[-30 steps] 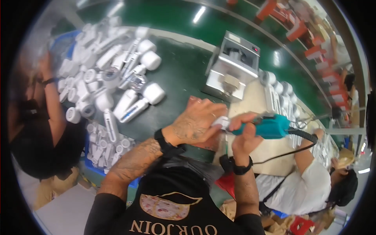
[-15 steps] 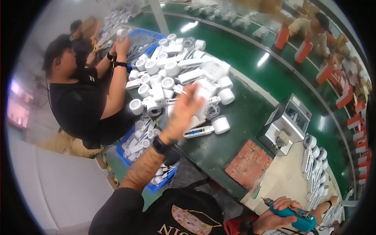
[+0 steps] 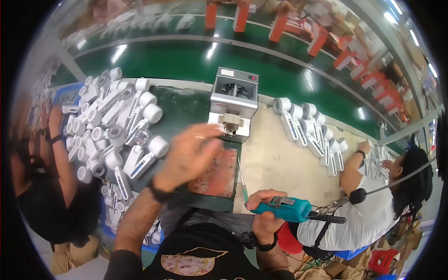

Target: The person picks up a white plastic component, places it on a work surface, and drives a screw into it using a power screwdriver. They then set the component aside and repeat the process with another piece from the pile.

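Note:
My left hand (image 3: 191, 156), blurred by motion, reaches over a worn red mat (image 3: 217, 176). Its index finger and thumb are apart, and I see nothing between them. Just beyond its fingertips stands a grey metal screw feeder (image 3: 234, 102) with small dark pieces in its open top. At the front edge of the table, my right hand (image 3: 265, 219) is wrapped round a teal electric screwdriver (image 3: 291, 210), which lies sideways with its cable end to the right. A thin hand screwdriver with a green handle (image 3: 245, 192) lies by the mat, close to the electric one's front end.
White handheld fan-like units (image 3: 105, 121) with round heads are heaped at the left. More such units (image 3: 310, 133) stand in a row at the right. A blue crate (image 3: 151, 247) sits below the table. Co-workers sit at both sides; a green conveyor (image 3: 172, 60) runs behind.
The view has swung to the right. My left hand has left the heap of white units and come over to the screw feeder. My right hand keeps hold of the electric screwdriver.

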Available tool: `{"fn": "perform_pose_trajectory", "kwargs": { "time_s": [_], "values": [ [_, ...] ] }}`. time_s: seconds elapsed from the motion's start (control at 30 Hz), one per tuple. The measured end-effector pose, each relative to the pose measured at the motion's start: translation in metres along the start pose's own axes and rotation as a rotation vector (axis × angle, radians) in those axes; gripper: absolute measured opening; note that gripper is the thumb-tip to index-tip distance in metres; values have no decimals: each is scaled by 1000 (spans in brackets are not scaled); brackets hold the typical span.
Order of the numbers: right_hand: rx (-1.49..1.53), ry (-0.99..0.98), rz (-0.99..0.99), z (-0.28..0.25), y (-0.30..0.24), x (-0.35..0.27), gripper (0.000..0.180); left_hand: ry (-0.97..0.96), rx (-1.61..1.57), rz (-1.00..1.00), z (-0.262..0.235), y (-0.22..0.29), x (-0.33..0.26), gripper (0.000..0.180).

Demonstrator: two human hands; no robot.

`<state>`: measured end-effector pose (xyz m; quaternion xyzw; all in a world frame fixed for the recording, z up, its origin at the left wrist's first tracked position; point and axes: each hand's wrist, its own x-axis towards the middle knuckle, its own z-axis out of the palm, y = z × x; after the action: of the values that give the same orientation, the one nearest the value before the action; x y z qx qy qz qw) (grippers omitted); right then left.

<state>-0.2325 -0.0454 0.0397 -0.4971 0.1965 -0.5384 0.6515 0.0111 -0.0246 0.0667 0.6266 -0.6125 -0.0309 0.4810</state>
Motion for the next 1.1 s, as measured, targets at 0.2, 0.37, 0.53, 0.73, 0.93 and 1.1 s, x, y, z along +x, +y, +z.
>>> {"fn": "perform_pose_trajectory", "kwargs": {
  "time_s": [0.2, 0.37, 0.53, 0.73, 0.93, 1.1],
  "values": [
    [-76, 54, 19, -19, -16, -19, 65, -372, 3, -58, 181, 20, 72, 43],
    [-21, 18, 77, -35, -30, -28, 57, -180, 79, -397, 262, -17, 119, 69],
    [-98, 48, 118, -66, -40, -24, 64, -249, -59, -685, 286, -30, 135, 77],
    [-165, -32, 92, -82, -47, -10, 60, 27, 121, -457, 274, -25, 119, 51],
    [-303, 30, 40, -82, -40, 13, 51, -195, 214, -226, 209, 32, 83, 43],
    [-340, -75, 72, -77, -37, 19, 46, -345, 195, -148, 128, 52, 35, 39]
  ]
}}
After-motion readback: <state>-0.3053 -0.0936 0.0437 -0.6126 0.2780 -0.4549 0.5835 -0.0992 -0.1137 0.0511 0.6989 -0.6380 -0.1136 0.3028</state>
